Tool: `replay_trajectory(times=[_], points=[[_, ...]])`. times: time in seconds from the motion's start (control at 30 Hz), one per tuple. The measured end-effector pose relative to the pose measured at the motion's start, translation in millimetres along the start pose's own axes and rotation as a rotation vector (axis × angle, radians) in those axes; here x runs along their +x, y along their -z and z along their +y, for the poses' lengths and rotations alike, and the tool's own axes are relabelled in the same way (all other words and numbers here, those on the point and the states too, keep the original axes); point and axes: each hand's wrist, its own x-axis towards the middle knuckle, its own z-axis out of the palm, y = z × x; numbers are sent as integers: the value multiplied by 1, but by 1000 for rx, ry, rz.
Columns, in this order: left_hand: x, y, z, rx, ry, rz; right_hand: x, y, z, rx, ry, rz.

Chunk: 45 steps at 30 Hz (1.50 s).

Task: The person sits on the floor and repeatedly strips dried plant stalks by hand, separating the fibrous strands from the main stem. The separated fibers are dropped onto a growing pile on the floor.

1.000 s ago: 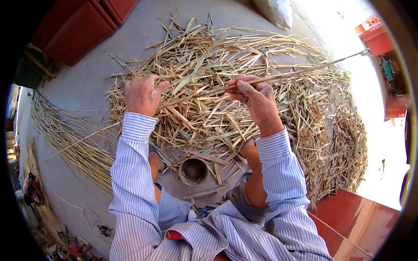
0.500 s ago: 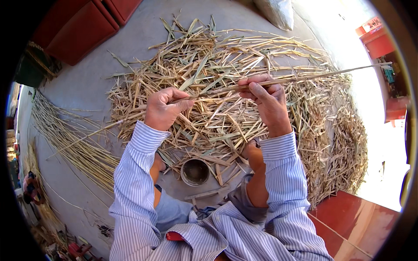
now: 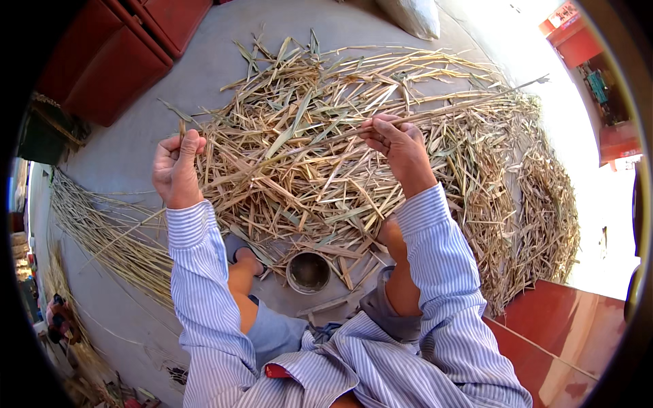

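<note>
Between the thumb and fingers of my right hand (image 3: 396, 141) is a long, thin dry reed stalk (image 3: 469, 105). It slants from the upper right, over the heap, down toward the lower left. My left hand (image 3: 178, 166) is closed in a pinch, apart from the stalk, at the heap's left side. A short strip of dry leaf sheath (image 3: 182, 128) sticks up out of its fingers. Under both hands spreads a heap of dry leaves and husks (image 3: 306, 170), straw-coloured with some green.
Several bare stalks (image 3: 115, 238) lie in a bundle on the left floor. A round metal bowl (image 3: 308, 272) stands between my feet. Red sofa-like seats (image 3: 102, 61) are at the far left, a pale sack (image 3: 411, 17) at the top, and a red board (image 3: 537, 326) at lower right.
My left hand has moved left, away from the stalk, with a strip of leaf sheath in its fingers. My right hand still holds the stalk and has shifted slightly left.
</note>
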Motion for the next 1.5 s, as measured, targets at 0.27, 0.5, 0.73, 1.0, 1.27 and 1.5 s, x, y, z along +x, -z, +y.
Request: replay_trajectory(times=[0.27, 0.5, 0.73, 1.0, 1.27, 1.5], points=[[-23, -17, -12, 743, -552, -498, -8, -27, -7, -42, 55, 52], [-41, -36, -33, 483, -363, -447, -10, -29, -6, -74, 119, 103], [2, 0, -19, 395, -242, -68, -8, -25, -8, -84, 106, 154], [-32, -36, -10, 800, -641, -585, -13, -37, -4, -31, 116, 50], [-27, -18, -9, 704, -216, -701, -9, -17, -14, -10, 116, 82], [-56, -70, -12, 450, -109, -628, -20, -39, -6, -53, 48, -95]])
